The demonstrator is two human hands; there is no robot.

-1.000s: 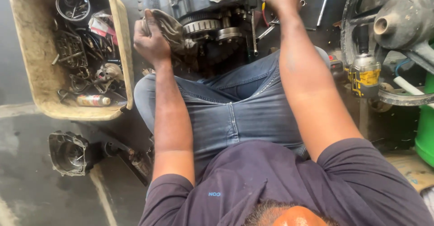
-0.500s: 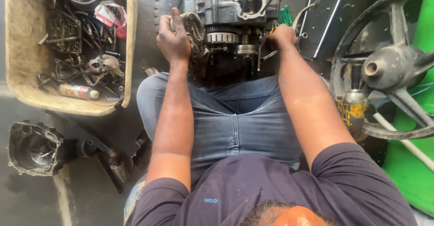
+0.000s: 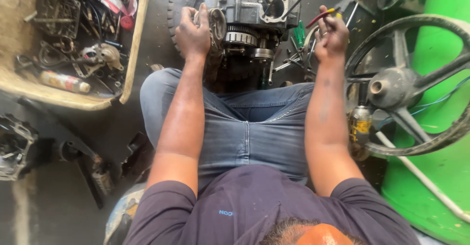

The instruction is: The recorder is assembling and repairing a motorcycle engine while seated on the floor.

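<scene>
Engine block (image 3: 249,5), a grey metal casing with an exposed toothed gear (image 3: 240,34), sits on the dark floor (image 3: 58,196) between the knees of a seated person in blue jeans, seen from the head camera looking straight down. The left hand (image 3: 193,32) is clenched around a rounded metal cover part (image 3: 217,23) at the engine's left side. The right hand (image 3: 332,34) has its fingers (image 3: 324,25) closed on a red-and-yellow-handled tool (image 3: 320,17), held just right of the casing and apart from it.

One risk, as a judgement: the cover part could slip from the left hand's grip if the metal is oily, and drop onto the gear or the loose tools (image 3: 293,54) scattered beside the engine. The tool's tip could also skid off a fastener and strike the other hand.

Around the work, the concrete floor looks grimy and crowded. A worn tub (image 3: 129,78) full of spare parts stands at the left, with a spray can (image 3: 63,82) lying inside. A spoked wheel (image 3: 406,85) lies at the right over a green surface (image 3: 440,176), another spray can (image 3: 360,125) just beside it. A detached engine cover (image 3: 14,144) lies at far left.
</scene>
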